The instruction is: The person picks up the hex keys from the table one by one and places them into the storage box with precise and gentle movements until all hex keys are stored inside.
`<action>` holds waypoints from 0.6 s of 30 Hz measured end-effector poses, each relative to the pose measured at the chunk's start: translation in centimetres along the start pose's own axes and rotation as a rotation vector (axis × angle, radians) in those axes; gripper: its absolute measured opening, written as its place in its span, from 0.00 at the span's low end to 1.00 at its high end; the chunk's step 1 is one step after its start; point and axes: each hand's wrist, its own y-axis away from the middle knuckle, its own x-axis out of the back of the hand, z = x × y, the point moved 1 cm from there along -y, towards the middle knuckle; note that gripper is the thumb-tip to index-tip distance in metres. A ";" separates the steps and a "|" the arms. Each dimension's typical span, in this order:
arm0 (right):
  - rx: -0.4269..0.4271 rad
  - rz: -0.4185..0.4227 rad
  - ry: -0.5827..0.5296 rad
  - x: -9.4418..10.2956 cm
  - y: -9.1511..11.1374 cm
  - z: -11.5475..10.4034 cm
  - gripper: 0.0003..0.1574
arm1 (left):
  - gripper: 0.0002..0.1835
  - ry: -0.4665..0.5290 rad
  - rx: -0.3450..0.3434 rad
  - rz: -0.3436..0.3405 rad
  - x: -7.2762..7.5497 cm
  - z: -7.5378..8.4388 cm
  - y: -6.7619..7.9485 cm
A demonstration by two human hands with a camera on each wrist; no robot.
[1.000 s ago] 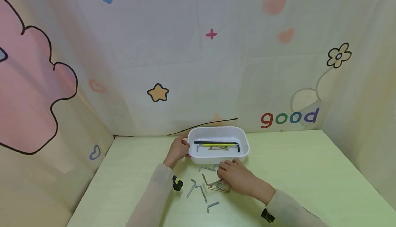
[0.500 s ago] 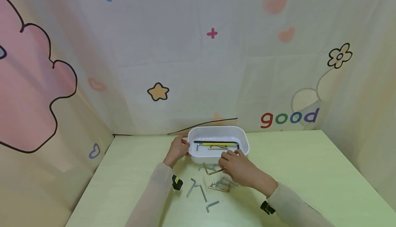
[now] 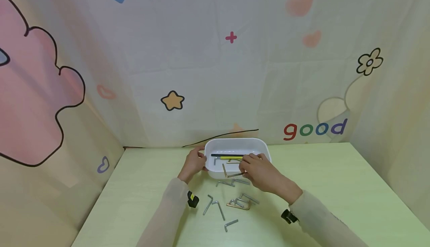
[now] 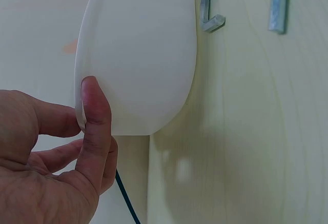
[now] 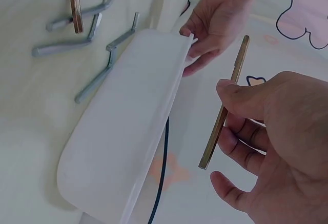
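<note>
A white plastic basin (image 3: pixel 218 173) stands at the back of the table. My left hand (image 3: pixel 193 163) pinches its left rim between thumb and fingers (image 4: pixel 96 116). Over the basin's front rim, my right hand (image 3: pixel 261 171) holds a brass-coloured L-shaped hex key (image 3: pixel 231 175) between thumb and fingertips; the right wrist view shows its straight shaft (image 5: pixel 211 146). Inside the basin lie a long black hex key (image 3: pixel 226 155), one with a yellow sleeve (image 3: pixel 231 158) and some brass ones (image 3: pixel 233 162), partly hidden by the right hand.
Several silver hex keys (image 3: pixel 220 210) lie loose on the pale green table (image 3: pixel 319 187) in front of the basin. Among them is another brass key (image 3: pixel 239 207). A printed curtain (image 3: pixel 208 71) hangs right behind the basin.
My right hand has lifted the brass hex key from the loose pile and carried it up and back to the basin's front rim. The left hand stays on the rim.
</note>
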 end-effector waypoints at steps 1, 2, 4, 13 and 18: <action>-0.004 0.005 0.004 0.1 -0.2 0.2 0.10 | 0.26 -0.002 0.003 0.000 0.0 0.1 0.0; -0.009 0.008 0.008 0.1 -0.3 0.4 0.10 | 0.26 -0.004 0.007 0.001 0.0 0.1 0.0; -0.022 0.009 0.003 0.1 -0.6 0.8 0.10 | 0.26 -0.005 0.004 0.001 0.0 0.1 0.0; -0.073 0.010 -0.031 0.0 -2.2 2.3 0.09 | 0.26 -0.019 0.007 0.008 -0.1 0.0 -0.1; -0.110 -0.015 -0.059 0.1 -3.0 2.8 0.08 | 0.26 -0.015 0.006 0.009 -0.1 0.1 0.0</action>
